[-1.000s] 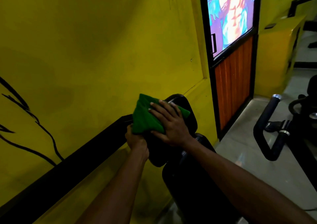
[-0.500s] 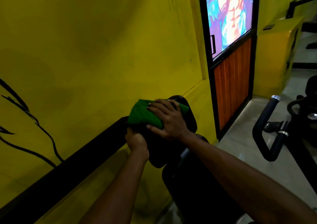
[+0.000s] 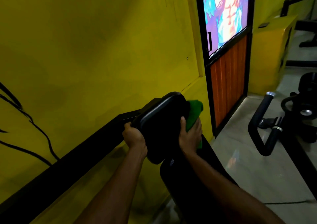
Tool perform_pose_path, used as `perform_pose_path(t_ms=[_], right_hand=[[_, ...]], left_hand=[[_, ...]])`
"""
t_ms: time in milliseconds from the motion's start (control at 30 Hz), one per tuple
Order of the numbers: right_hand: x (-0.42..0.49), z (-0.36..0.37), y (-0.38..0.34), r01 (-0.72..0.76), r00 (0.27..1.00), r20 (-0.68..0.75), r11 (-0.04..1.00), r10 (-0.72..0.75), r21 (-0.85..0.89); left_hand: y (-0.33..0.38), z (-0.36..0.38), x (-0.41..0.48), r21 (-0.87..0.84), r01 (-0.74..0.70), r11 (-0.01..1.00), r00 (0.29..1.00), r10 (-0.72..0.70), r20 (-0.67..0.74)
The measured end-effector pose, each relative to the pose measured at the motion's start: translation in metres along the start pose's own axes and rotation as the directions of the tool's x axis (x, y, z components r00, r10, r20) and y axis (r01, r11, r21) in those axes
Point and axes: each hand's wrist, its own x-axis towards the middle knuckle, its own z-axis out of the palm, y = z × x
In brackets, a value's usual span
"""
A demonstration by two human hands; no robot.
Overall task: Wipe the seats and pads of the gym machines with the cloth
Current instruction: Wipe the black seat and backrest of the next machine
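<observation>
A black padded seat [image 3: 161,121] of a gym machine stands in the middle of the head view, close to the yellow wall. My left hand [image 3: 134,137] grips the seat's left edge. My right hand [image 3: 190,136] presses a green cloth [image 3: 194,115] against the seat's right side, thumb on the pad and fingers hidden behind the cloth. The dark body of the machine [image 3: 185,181] runs down below the seat.
The yellow wall [image 3: 103,52] with a black rail [image 3: 68,163] is on the left. A door [image 3: 228,52] with an orange lower panel and a bright poster is ahead. An exercise bike's black handlebars [image 3: 264,121] stand on the tiled floor at right.
My right hand slid the green cloth from the top left of the seat over to its right side. My left hand kept its grip on the left edge.
</observation>
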Motion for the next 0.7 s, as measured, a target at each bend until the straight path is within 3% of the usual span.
perform_pose_path(t_ms=[100,233,333,433,567,633,700], right_hand=[[0.016,-0.003,0.013,0.012,0.998,0.064,1.0,-0.012,0.011],[0.042,0.0,0.001,-0.187,0.982,0.0,0.98,0.187,0.073],[-0.031,0.014,0.014,-0.091,0.994,-0.049,0.995,0.093,0.042],[-0.072,0.013,0.04,0.071,0.997,0.016,0.996,-0.07,-0.049],[-0.027,0.007,0.019,-0.129,0.984,-0.115,0.991,0.133,0.042],[-0.035,0.014,0.015,-0.106,0.984,-0.143,0.994,0.11,0.037],[-0.076,0.019,0.027,0.026,0.999,-0.035,1.0,-0.026,0.0]], left_hand=[[0.0,-0.001,0.0,-0.003,-0.006,1.0,1.0,0.006,0.015],[-0.001,-0.003,0.002,0.01,-0.01,1.0,1.0,0.01,0.013],[-0.002,-0.002,0.001,0.006,-0.013,1.0,1.0,0.013,0.027],[0.0,-0.005,0.001,-0.001,0.003,1.0,0.996,-0.003,0.089],[0.004,-0.015,-0.003,0.08,0.03,0.996,0.97,-0.048,0.238],[0.004,-0.023,-0.004,0.153,0.026,0.988,0.953,-0.071,0.295],[0.002,-0.031,-0.005,0.237,0.022,0.971,0.94,-0.101,0.326]])
